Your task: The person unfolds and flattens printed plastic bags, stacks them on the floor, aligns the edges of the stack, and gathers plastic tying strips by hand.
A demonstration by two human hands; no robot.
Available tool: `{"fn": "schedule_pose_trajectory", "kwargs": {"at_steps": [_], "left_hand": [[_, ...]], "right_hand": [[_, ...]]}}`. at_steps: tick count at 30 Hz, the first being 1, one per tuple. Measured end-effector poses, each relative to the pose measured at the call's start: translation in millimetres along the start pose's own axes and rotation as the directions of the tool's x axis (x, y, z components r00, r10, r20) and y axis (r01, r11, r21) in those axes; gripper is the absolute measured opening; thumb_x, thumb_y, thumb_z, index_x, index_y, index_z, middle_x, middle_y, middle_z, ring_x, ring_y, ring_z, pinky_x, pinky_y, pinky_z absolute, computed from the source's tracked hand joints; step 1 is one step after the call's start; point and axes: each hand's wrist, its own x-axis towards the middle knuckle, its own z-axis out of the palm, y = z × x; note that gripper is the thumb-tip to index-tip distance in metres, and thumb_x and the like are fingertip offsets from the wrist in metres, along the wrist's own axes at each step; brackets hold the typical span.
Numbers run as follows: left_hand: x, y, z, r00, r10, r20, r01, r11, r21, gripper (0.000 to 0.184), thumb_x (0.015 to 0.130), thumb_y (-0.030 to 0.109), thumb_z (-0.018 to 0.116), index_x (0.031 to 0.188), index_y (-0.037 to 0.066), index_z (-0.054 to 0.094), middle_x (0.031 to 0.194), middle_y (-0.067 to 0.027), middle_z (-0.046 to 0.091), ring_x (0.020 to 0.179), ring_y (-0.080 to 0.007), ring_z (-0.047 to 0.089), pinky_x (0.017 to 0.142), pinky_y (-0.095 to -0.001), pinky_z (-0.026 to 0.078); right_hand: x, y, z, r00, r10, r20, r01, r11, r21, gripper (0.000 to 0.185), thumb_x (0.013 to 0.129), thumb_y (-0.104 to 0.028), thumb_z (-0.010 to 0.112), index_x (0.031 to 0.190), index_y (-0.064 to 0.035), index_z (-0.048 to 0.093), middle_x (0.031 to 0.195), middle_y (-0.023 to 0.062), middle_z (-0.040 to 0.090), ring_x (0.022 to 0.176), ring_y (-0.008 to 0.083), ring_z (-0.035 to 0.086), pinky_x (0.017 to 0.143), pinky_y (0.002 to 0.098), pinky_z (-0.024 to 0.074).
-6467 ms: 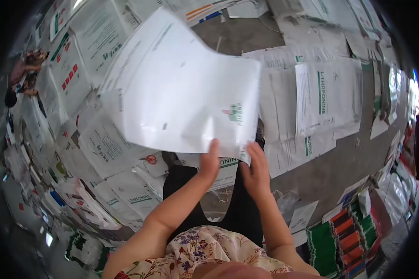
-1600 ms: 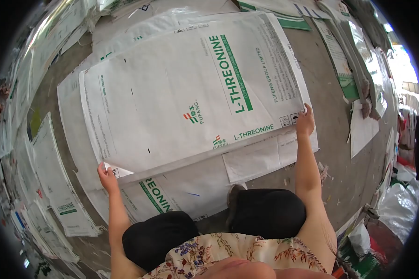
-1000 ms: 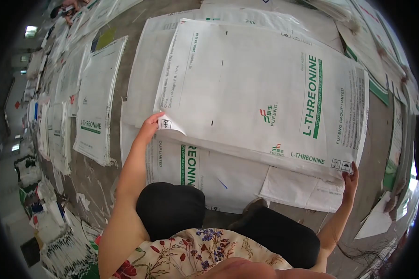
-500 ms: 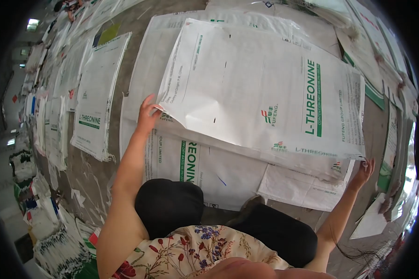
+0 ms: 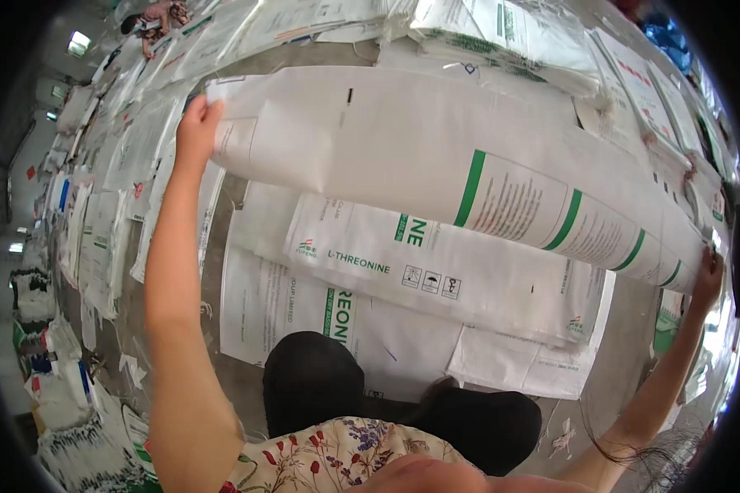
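A large white woven sack (image 5: 403, 131) with green-edged text panels is stretched between my two hands, raised above the floor. My left hand (image 5: 197, 131) pinches its left corner, and my right hand (image 5: 707, 275) grips the far right corner. Below it lies a white L-THREONINE sack (image 5: 469, 283) with green print and small handling symbols. That one rests on other flat sacks (image 5: 386, 349) just in front of my knees. The raised sack hides the upper part of the pile.
A stack of flat sacks (image 5: 510, 41) stands beyond the raised one. More piles of sacks (image 5: 99, 238) run along the left, and others (image 5: 633, 90) along the right. Scraps (image 5: 563, 440) lie on the grey floor. Another person (image 5: 152, 25) is far off at upper left.
Both hands have lifted the top sack off the pile and moved up and outward. Its other face, with green-edged panels, now shows, and the L-THREONINE sack beneath is uncovered.
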Motion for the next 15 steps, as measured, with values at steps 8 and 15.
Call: {"fn": "schedule_pose_trajectory", "kwargs": {"at_steps": [8,15], "left_hand": [[103,11,22,0.997,-0.009,0.077,-0.037,0.817,0.576,0.037,0.078,0.039,0.061,0.098,0.007,0.061,0.088,-0.0117,0.065,0.080,-0.0263,0.061,0.072,-0.0343,0.046],[151,37,-9,0.902,0.311,-0.300,-0.263,0.946,0.191,0.029,0.083,0.033,0.059,0.089,0.004,0.059,0.079,-0.0061,0.062,0.070,-0.0167,0.057,0.065,-0.0300,0.044]], "right_hand": [[88,-22,48,0.993,0.021,0.114,0.007,0.969,-0.246,0.037,0.085,-0.041,0.053,0.098,-0.0072,0.059,0.089,0.0148,0.062,0.083,0.0304,0.061,0.073,0.0380,0.0448],[129,-10,6,0.970,0.027,-0.241,-0.004,0.996,0.093,0.048,0.086,-0.047,0.051,0.098,-0.0024,0.061,0.084,0.0159,0.064,0.078,0.0298,0.061,0.069,0.0358,0.0462]]}}
